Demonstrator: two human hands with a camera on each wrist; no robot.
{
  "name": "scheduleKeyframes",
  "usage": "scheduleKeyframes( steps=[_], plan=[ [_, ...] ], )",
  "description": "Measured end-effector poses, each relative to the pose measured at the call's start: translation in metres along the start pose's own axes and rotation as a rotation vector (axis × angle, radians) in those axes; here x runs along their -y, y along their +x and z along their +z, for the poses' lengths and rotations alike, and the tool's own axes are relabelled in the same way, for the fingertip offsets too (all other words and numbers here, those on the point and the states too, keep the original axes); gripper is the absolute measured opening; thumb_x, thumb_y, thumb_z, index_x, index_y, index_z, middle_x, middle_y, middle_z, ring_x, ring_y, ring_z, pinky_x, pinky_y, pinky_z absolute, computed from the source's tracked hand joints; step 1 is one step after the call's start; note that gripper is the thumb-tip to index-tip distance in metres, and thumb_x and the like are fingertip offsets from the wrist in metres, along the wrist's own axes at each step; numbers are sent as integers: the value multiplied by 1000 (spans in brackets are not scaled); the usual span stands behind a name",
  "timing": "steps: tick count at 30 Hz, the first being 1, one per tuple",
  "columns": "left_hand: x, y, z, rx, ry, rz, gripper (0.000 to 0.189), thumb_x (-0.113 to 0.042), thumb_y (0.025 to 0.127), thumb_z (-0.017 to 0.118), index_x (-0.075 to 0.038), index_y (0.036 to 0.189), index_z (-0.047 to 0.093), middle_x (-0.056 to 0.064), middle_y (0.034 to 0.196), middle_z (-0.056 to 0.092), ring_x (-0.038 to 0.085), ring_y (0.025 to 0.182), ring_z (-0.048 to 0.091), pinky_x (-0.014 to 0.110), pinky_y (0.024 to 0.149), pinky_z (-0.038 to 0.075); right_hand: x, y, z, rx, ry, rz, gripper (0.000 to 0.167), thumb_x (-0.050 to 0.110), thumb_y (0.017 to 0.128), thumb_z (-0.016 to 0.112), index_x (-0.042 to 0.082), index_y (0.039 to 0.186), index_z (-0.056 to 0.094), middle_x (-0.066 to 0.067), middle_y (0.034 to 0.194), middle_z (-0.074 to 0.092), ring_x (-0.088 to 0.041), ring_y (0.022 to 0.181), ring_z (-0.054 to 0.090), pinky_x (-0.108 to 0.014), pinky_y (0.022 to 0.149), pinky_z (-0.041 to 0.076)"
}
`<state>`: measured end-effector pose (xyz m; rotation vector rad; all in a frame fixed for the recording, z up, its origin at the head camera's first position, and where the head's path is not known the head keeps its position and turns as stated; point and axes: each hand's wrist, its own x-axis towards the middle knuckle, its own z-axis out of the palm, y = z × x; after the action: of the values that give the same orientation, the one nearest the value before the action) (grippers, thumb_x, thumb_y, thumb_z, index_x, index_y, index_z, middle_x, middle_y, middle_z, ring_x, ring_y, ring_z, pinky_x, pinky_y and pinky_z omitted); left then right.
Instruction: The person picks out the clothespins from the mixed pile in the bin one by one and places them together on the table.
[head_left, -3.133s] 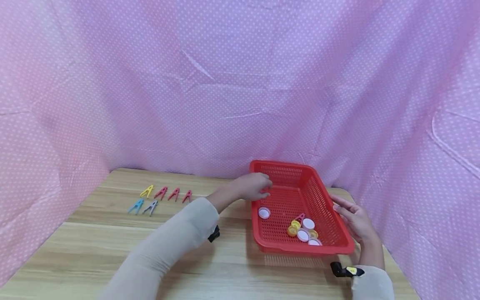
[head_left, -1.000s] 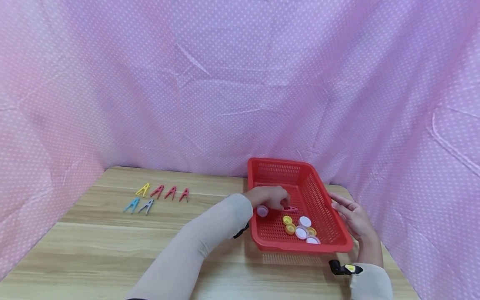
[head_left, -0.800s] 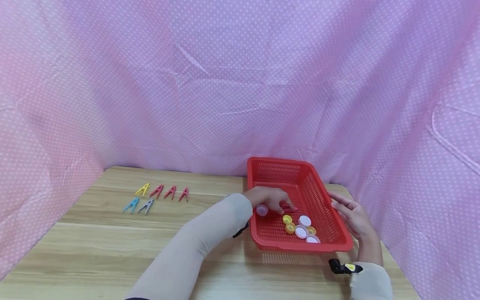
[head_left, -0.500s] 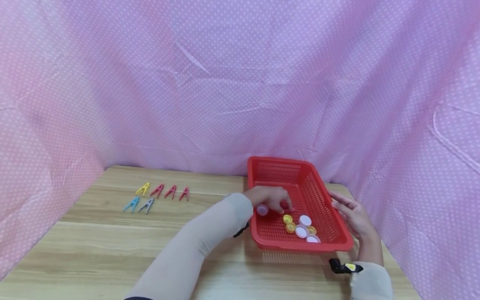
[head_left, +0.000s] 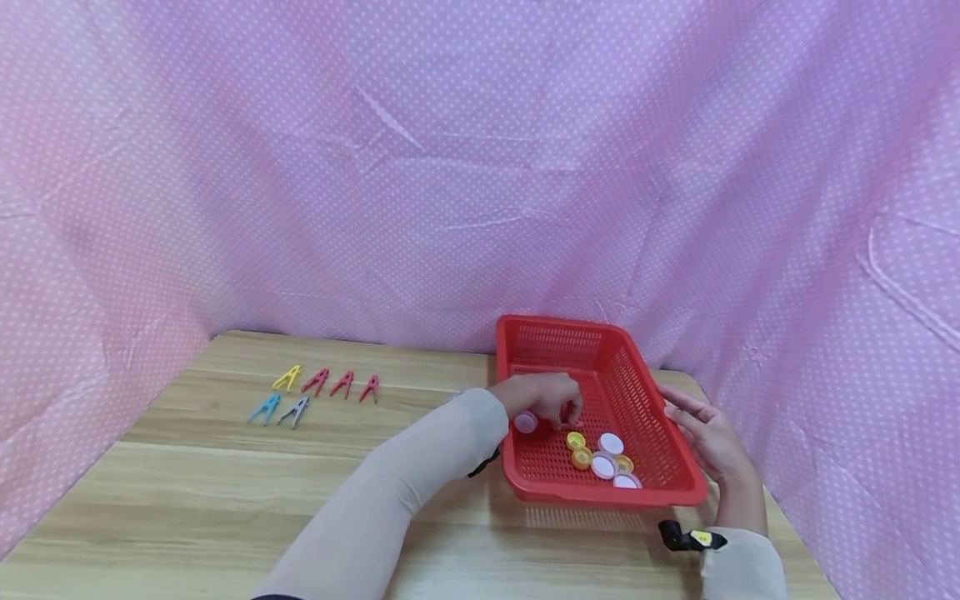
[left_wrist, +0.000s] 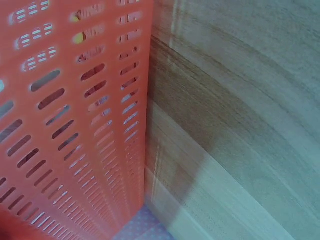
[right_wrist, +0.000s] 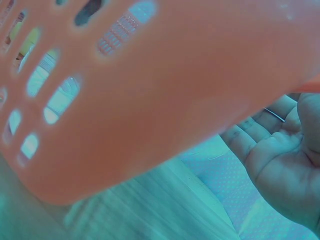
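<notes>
Inside the red plastic basket [head_left: 570, 494], my left hand [head_left: 546, 397] reaches down with its fingers bent. It pinches a pink clothespin [head_left: 577, 423], mostly covered by the fingers. A white cap [head_left: 525, 422] lies by the left wall, close to the wrist. Yellow caps [head_left: 581, 457] and white caps [head_left: 603, 465] lie grouped in front of the hand. My right hand [head_left: 708, 437] holds the basket's right rim from outside, thumb at the rim; in the right wrist view its palm [right_wrist: 285, 160] shows beside the wall, some fingertips hidden behind it. The left wrist view shows only basket wall and tabletop.
Several clothespins stand in two rows on the wooden table [head_left: 187, 500] at left: a yellow one [head_left: 287, 377], red ones [head_left: 342, 384], a blue one [head_left: 266, 408] and a grey one [head_left: 295, 412]. A pink dotted curtain [head_left: 450, 208] hangs behind the table.
My left hand has moved from the basket's left side toward its middle. The pink clothespin has shifted away from the caps and under the fingers. My right hand stays at the rim.
</notes>
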<state>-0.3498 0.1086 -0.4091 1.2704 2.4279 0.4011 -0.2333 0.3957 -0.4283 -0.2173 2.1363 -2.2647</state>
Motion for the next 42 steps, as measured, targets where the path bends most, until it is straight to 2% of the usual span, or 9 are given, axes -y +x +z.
scheduleKeyframes(
  steps=[4,11,19,25,29,33,38,42],
  plan=[
    [2,3,1,19,1,7,22,-8,84,84,-24,94,72,-9,94,66,7,88,63,19,73,54,0,0,1,-5,2,-1,42,6,105,56,7,147,55,-1,116,74,-18,98,74,-35,80,60],
    [3,5,-1,17,18,49,30,-12,88,81,-20,115,70,-6,97,65,8,87,61,18,72,52,-1,0,0,4,5,-24,41,4,105,54,6,146,56,-1,115,75,-18,97,75,-35,79,60],
    [2,3,-4,-44,-78,96,21,-15,88,81,-17,107,72,-7,92,66,8,81,62,18,69,53,0,0,0,-3,-14,-15,41,6,105,55,7,147,56,0,116,74,-18,98,74,-34,79,60],
    [2,-1,-8,-97,-107,109,24,-15,86,81,-16,108,71,-7,93,66,7,81,62,18,69,53,0,0,0,-14,-33,1,42,8,106,56,10,148,55,1,115,74,-18,97,74,-35,79,60],
    [4,-3,-12,-146,-114,146,23,-16,86,81,-17,107,71,-8,93,66,6,83,61,16,71,52,-1,-1,-1,-16,-43,4,43,9,106,56,9,149,54,3,117,74,-18,99,74,-36,79,60],
    [4,-10,-18,-202,-111,206,22,-18,85,80,-16,106,72,-8,91,66,6,83,60,15,71,51,-1,0,-1,-14,-29,-2,42,8,106,55,9,148,55,2,117,74,-18,99,74,-36,79,60],
    [5,-24,-28,-266,-124,286,22,-16,84,80,-12,104,73,-5,91,67,6,83,60,16,74,50,-2,0,-1,3,-1,-15,41,5,106,54,9,147,56,0,115,74,-17,99,74,-34,80,60],
    [7,-37,-33,-295,-110,300,23,-16,83,80,-12,104,72,-5,91,67,5,84,60,16,75,50,-2,-1,0,10,3,-18,41,5,106,53,9,146,57,1,115,74,-17,99,74,-34,80,60]
  ],
)
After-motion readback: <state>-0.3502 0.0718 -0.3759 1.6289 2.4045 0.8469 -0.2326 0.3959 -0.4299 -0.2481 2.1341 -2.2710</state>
